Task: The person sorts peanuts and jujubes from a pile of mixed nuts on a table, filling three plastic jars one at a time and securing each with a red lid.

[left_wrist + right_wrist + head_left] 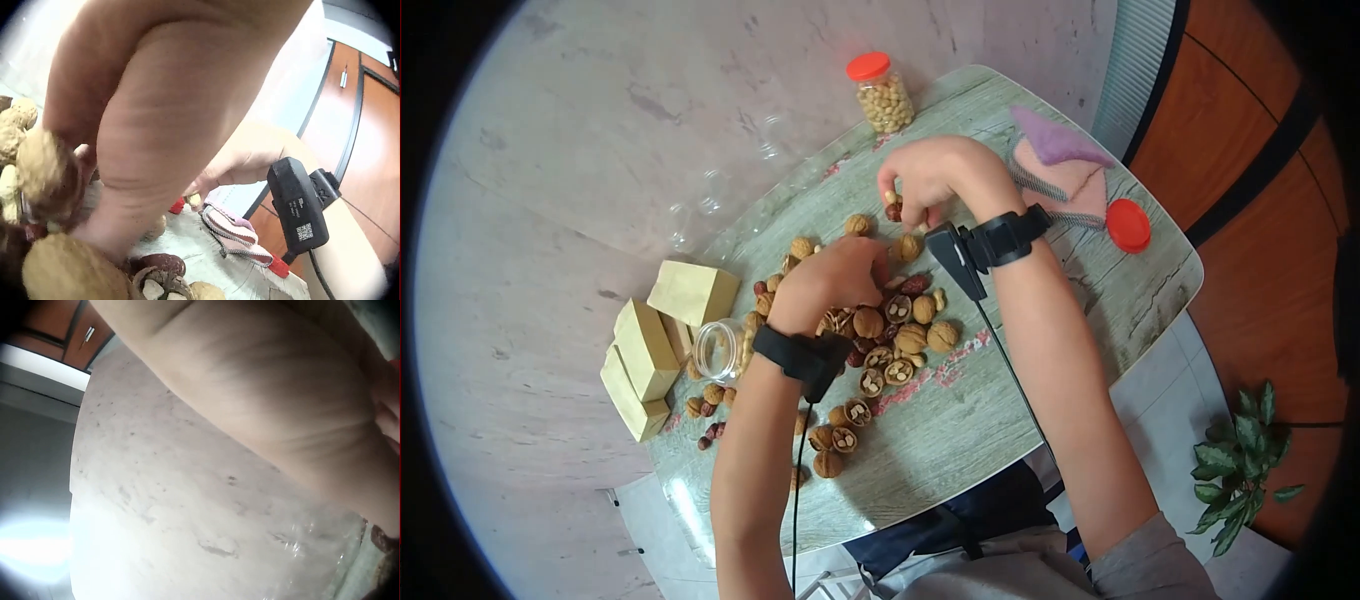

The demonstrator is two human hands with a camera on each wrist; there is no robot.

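Observation:
My left hand [835, 275] reaches down into a pile of walnuts [867, 322], red dates [915, 285] and peanuts [940, 298]. In the left wrist view a blurred walnut [44, 162] overlaps its fingertips, and I cannot tell whether they grip it. Past the pile's far side, my right hand [935, 175] has its fingers curled around a small peanut [890, 198] and a dark red date [894, 213]. A single walnut [908, 247] lies just below that hand. The right wrist view shows mostly the underside of the right hand [281, 394].
A clear open jar [718, 350] lies by yellow boxes [645, 350] at the left. Along the back are clear jars [710, 190] and a red-lidded jar of nuts [885, 100]. Folded cloths [1060, 165] and a red lid [1128, 226] lie right. Cracked walnuts [857, 412] lie in front.

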